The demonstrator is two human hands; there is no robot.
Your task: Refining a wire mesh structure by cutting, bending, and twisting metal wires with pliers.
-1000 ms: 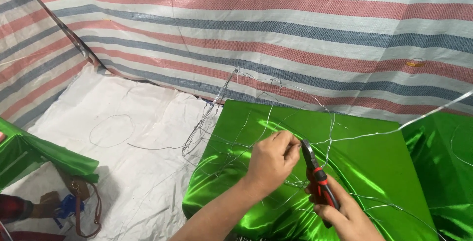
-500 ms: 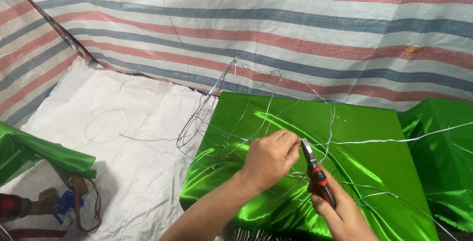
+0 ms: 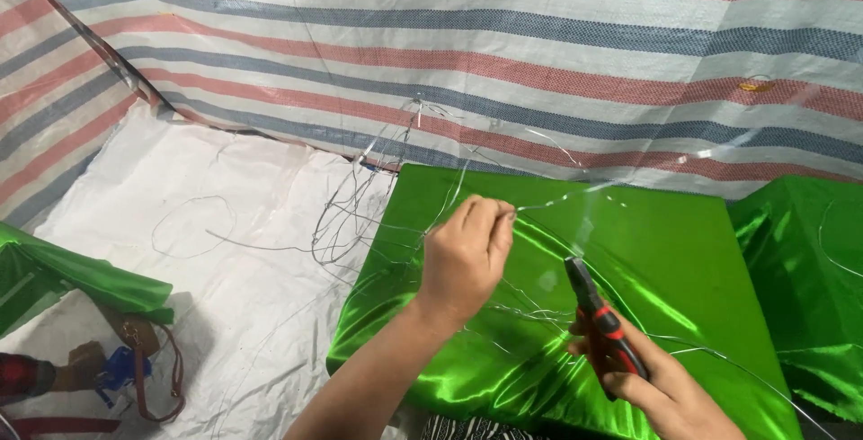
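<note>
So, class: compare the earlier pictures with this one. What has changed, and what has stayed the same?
The left hand has lifted slightly, drawing the thin wire taut away from the pliers. The right hand keeps gripping the red-handled pliers. Nothing was released. The green satin cloth and the striped tarpaulin are unchanged.

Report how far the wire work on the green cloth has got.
Done: thin silver wire already bent into loops. In hand: left hand pinches a strand; right hand holds red-and-black pliers over shiny green satin cloth. Left: loose strands remain unjoined.
</note>
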